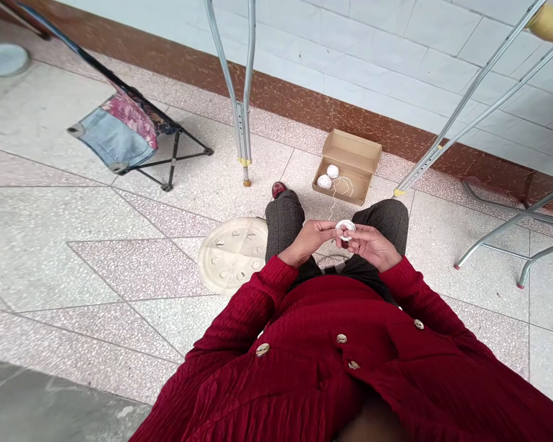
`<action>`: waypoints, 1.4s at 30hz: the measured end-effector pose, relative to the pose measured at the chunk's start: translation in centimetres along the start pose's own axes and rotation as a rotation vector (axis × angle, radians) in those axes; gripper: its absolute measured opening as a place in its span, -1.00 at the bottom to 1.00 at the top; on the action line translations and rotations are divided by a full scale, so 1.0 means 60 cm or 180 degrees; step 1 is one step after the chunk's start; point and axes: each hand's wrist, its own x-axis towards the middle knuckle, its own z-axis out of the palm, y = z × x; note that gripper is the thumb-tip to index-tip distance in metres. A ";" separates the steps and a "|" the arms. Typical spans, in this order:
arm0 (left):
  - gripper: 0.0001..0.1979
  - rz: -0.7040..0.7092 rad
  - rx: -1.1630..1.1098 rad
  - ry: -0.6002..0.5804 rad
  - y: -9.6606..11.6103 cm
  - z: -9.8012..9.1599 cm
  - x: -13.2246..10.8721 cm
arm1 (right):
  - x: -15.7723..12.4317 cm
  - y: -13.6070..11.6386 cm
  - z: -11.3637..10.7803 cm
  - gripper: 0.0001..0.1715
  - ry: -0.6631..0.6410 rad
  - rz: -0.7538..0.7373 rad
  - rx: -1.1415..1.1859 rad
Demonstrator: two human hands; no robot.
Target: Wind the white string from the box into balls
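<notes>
Between my knees, both hands meet at a small white yarn ring (pixel 345 224) with a round opening. My left hand (pixel 311 239) pinches its left edge with thumb and fingers. On the other side my right hand (pixel 373 245) has its fingers closed on the right edge, with some fingertips curled below. Whether a thin tool is also in the fingers is too small to make out. Beyond the knees lies an open cardboard box (pixel 352 153) holding two white yarn balls (pixel 324 182). A loose strand of yarn (pixel 334 199) runs from the box toward my hands.
A pair of metal crutches, one left (pixel 243 135) and one right (pixel 426 161), leans at the tiled wall. A folding stool (pixel 124 138) stands to the left. Near my left leg is a round cream plastic lid (pixel 230 255); metal chair legs (pixel 493 236) stand at right.
</notes>
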 end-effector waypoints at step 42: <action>-0.62 0.0491 0.0542 0.0166 0.006 0.020 0.004 | -0.010 0.016 0.005 -0.65 0.0913 -0.1635 -0.1060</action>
